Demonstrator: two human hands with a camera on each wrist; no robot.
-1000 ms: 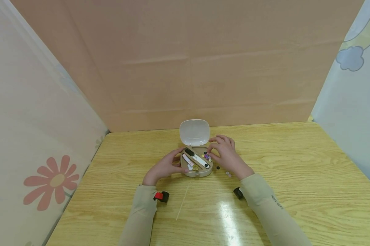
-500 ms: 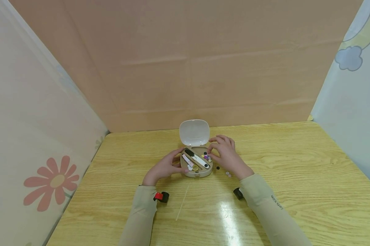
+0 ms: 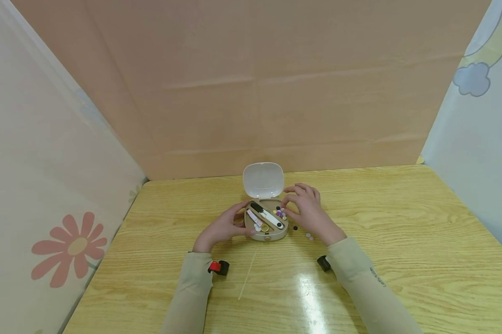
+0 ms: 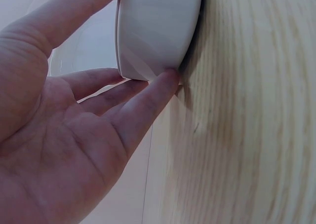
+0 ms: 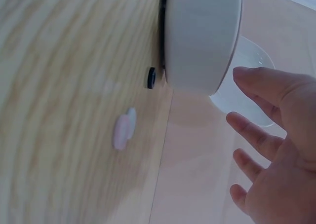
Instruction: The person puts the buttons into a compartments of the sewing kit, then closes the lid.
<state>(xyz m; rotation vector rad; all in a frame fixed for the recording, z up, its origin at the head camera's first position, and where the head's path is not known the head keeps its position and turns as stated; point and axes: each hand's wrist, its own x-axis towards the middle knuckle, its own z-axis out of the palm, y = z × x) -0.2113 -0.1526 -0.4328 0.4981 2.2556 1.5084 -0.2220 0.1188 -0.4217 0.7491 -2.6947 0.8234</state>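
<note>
A small beige case (image 3: 269, 236) with compartments stands on the table, its translucent lid (image 3: 263, 180) raised. My left hand (image 3: 225, 226) grips the case from the left, thumb at the front and fingers behind; the left wrist view shows fingertips on its pale wall (image 4: 158, 26). My right hand (image 3: 310, 211) reaches over the right compartment, thumb and index finger close together by several small coloured buttons (image 3: 280, 214). Whether they pinch one is hidden. A white tool with a black end (image 3: 268, 216) lies across the middle, beside a pink-and-white strip (image 3: 254, 218) and a gold ring (image 3: 265, 228).
On the table right of the case lie a black button (image 3: 295, 228) and two pale buttons (image 3: 309, 236), also seen as pale discs (image 5: 123, 129) in the right wrist view. A thin pale line (image 3: 247, 273) runs along the wooden table (image 3: 150, 287) in front. A brown sheet (image 3: 255, 93) hangs behind.
Both hands stay almost still, the left on the case and the right over the buttons. The coloured buttons near the right fingertips look slightly rearranged.
</note>
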